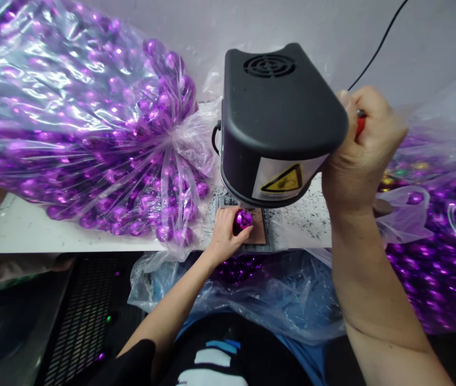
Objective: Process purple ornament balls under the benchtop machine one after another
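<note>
My left hand [226, 231] has its thumb and fingers around a shiny purple ball ornament [244, 219], low over a small brown pad [258, 230] on the table. Right above the ball stands a black press machine [282, 107] with a round vent on top and a yellow warning label on its front. My right hand [366, 142] is closed around the machine's handle, of which a bit of red [360, 127] shows. The machine's underside, where it meets the ball, is mostly hidden.
A big clear bag [70, 123] of purple balls lies on the left of the white table [22, 228]. More purple balls [448, 241] in plastic fill the right side. An open plastic bag [292, 305] with purple pieces lies over my lap. Dark flakes litter the tabletop. A black cable [380, 43] hangs behind.
</note>
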Available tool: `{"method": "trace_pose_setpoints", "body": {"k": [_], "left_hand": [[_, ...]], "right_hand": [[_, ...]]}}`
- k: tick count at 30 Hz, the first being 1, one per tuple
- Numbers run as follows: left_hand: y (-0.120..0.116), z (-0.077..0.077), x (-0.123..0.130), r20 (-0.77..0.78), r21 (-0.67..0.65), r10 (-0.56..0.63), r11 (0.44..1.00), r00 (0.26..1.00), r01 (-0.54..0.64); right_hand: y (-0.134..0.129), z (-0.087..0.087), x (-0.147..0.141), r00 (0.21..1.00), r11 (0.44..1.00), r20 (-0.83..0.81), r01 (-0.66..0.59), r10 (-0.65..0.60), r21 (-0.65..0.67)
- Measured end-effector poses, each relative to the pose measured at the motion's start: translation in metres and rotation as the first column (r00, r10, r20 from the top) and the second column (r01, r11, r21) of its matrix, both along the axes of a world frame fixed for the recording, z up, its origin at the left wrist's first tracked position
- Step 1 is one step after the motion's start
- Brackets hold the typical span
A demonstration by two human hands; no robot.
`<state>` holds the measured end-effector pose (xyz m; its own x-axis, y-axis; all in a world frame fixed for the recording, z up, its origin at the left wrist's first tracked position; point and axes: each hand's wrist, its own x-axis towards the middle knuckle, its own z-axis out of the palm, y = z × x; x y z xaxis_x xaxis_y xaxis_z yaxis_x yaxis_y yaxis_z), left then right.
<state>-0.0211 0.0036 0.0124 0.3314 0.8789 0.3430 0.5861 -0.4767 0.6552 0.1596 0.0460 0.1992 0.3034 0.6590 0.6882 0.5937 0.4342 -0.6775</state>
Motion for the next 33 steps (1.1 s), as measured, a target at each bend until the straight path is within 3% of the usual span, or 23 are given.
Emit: {"method": "trace_pose_setpoints", "body": {"k": [4,11,17,22,26,31,33], "left_hand": [[0.0,-0.002,0.008,0.034,-0.066,0.034,0.997,0.999,-0.031],[-0.002,-0.004,0.013,0.03,-0.005,0.089,0.996,0.996,-0.089],[-0.003,-0.01,0.016,0.029,0.045,0.11,0.993,0.994,-0.111],[-0.002,-0.012,0.016,0.012,-0.009,0.119,0.993,0.993,-0.119],[-0.002,-0.014,0.015,0.0,-0.058,0.09,0.994,0.996,-0.09],[-0.003,-0.013,0.015,0.025,-0.068,0.063,0.996,0.998,-0.061],[-0.004,-0.011,0.015,0.032,-0.068,0.066,0.996,0.997,-0.064]], "right_hand": [[0.001,-0.001,0.0,1.0,0.999,-0.007,-0.017,0.017,0.04],[0.001,-0.003,-0.001,0.999,0.998,-0.032,-0.013,0.015,0.065],[-0.004,0.0,-0.001,0.998,0.998,0.041,0.034,-0.037,0.062],[-0.02,-0.009,-0.005,0.973,0.973,0.145,0.156,-0.181,0.169],[-0.044,-0.028,-0.008,0.931,0.898,0.139,0.275,-0.338,0.344],[-0.063,-0.043,-0.003,0.95,0.949,0.256,0.096,-0.177,0.301],[-0.065,-0.045,-0.001,0.954,0.945,0.25,0.081,-0.166,0.316]]}}
